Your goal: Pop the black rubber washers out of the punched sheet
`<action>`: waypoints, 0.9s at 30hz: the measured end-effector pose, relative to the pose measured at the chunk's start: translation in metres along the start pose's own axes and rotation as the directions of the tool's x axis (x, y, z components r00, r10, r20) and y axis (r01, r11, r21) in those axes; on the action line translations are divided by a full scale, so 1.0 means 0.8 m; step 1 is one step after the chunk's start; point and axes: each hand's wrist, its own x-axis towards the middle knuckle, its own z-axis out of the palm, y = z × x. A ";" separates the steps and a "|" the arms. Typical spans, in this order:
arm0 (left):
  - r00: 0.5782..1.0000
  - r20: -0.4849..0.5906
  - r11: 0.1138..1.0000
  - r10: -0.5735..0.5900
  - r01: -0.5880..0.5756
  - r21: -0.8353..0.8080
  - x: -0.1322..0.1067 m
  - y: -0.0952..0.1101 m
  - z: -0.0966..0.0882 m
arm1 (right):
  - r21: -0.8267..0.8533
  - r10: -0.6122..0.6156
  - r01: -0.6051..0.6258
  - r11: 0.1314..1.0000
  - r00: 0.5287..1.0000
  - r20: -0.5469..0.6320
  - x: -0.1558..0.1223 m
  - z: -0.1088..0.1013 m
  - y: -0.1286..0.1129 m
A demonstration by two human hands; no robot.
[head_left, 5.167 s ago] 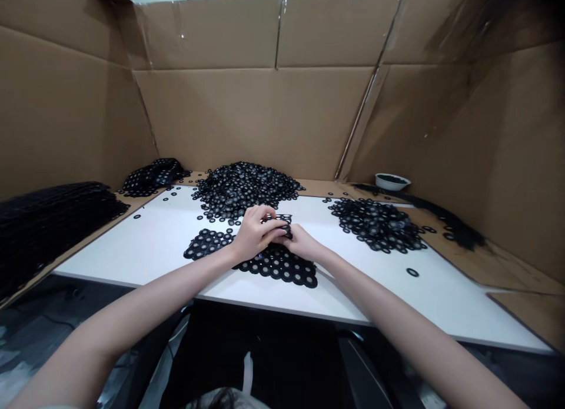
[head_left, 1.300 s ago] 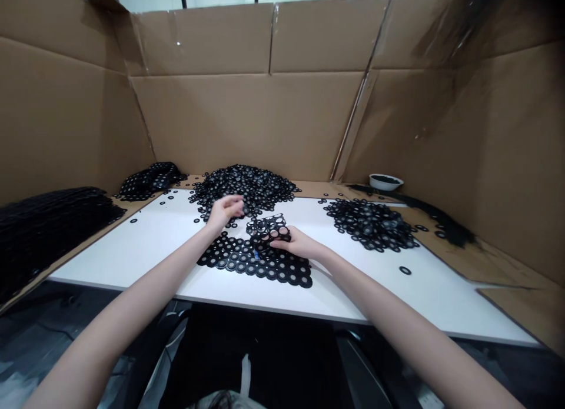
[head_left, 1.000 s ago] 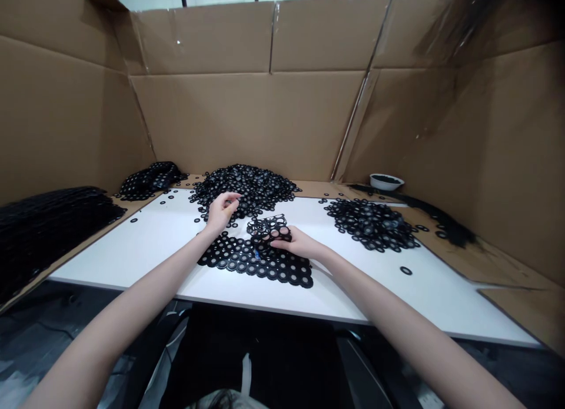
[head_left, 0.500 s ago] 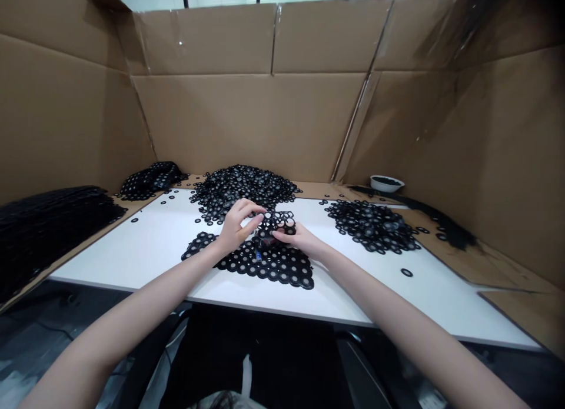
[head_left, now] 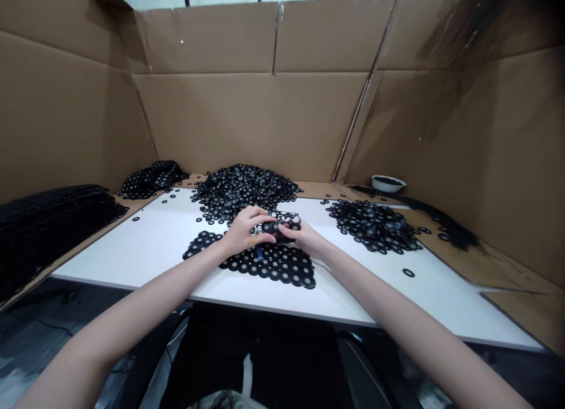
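Note:
A black mat of joined rings (head_left: pixel 269 266) lies on the white tabletop in front of me, with its far part lifted and folded over. My left hand (head_left: pixel 247 229) grips the left end of the folded part, thumb below and fingers on top. At the right end, my right hand (head_left: pixel 304 237) pinches the same folded part between thumb and fingers. A small blue piece (head_left: pixel 260 253) shows on the mat just under the hands. What lies inside the fold is hidden.
A big heap of black rings (head_left: pixel 245 188) stands behind my hands, a smaller ring heap (head_left: pixel 373 225) to the right. A white bowl (head_left: pixel 387 183) sits at the back right. Dark stacked strips (head_left: pixel 57 220) lie left. Cardboard walls (head_left: pixel 212 115) enclose the table.
My left hand has closed onto the folded part of the mat, its fingers and thumb moving slightly right and down. The folded part now sits lower and flatter between both hands.

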 end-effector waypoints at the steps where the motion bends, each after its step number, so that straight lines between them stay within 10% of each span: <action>1: 1.000 -0.005 1.000 0.001 -0.001 -0.001 0.000 0.000 0.001 | 0.002 0.004 -0.004 1.000 1.000 -0.001 0.000 0.000 0.000; 27: 0.996 -0.040 0.994 -0.078 0.081 0.067 0.000 0.003 0.005 | 0.014 0.164 -0.163 0.986 0.985 -0.056 0.001 0.001 -0.002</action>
